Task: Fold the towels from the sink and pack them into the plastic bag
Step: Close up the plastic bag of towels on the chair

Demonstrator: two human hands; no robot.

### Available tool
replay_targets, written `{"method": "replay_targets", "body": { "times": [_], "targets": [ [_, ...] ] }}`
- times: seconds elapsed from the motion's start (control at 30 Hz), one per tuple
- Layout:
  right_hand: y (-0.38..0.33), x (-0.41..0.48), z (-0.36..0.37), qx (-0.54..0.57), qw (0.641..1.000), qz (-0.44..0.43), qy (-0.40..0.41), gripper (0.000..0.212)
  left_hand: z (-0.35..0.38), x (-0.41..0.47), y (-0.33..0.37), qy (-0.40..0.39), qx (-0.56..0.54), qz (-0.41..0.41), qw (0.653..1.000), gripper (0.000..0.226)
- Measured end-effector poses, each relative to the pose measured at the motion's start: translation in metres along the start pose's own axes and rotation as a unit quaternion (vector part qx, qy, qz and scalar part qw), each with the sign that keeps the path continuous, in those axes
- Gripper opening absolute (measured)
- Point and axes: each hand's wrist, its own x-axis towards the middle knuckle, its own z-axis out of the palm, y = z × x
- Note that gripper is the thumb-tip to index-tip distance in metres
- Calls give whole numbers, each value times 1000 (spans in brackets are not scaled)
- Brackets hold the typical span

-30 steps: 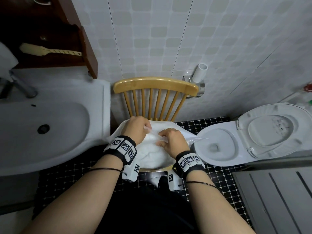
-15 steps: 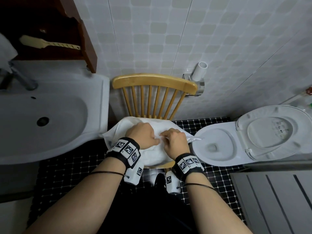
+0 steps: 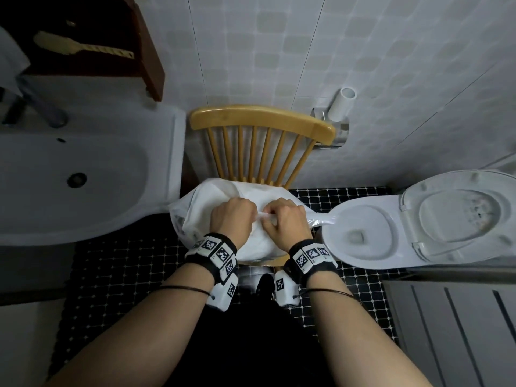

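Note:
A clear plastic bag (image 3: 195, 210) stuffed with white towels lies on the seat of a wooden chair (image 3: 262, 118). My left hand (image 3: 233, 222) and my right hand (image 3: 284, 224) sit close together on top of it, fingers curled, each pinching a twisted piece of the bag's plastic between them. A loose end of the plastic (image 3: 321, 220) sticks out to the right toward the toilet. The towels inside show only as white folds through the plastic. The sink (image 3: 92, 177) at the left holds no towels.
An open toilet (image 3: 363, 233) stands close on the right, its lid up. A tap (image 3: 36, 107) and a wooden shelf with a brush (image 3: 83, 47) are above the sink. A pipe holder (image 3: 342, 104) is on the tiled wall. A grey slatted panel (image 3: 452, 331) lies at lower right.
My hands have drawn closer together on top of the bag, gathering its plastic between them. The bag's towel bulk has shifted slightly left on the seat.

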Motion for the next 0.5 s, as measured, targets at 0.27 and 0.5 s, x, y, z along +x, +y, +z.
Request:
{"method": "replay_targets", "body": {
  "times": [0.27, 0.5],
  "targets": [
    [0, 13, 2, 57, 998, -28, 25, 10, 3, 4, -1, 21, -3, 6, 1000, 9],
    [-3, 12, -3, 37, 999, -13, 20, 10, 0, 6, -4, 17, -79, 9, 997, 13]
  ]
}}
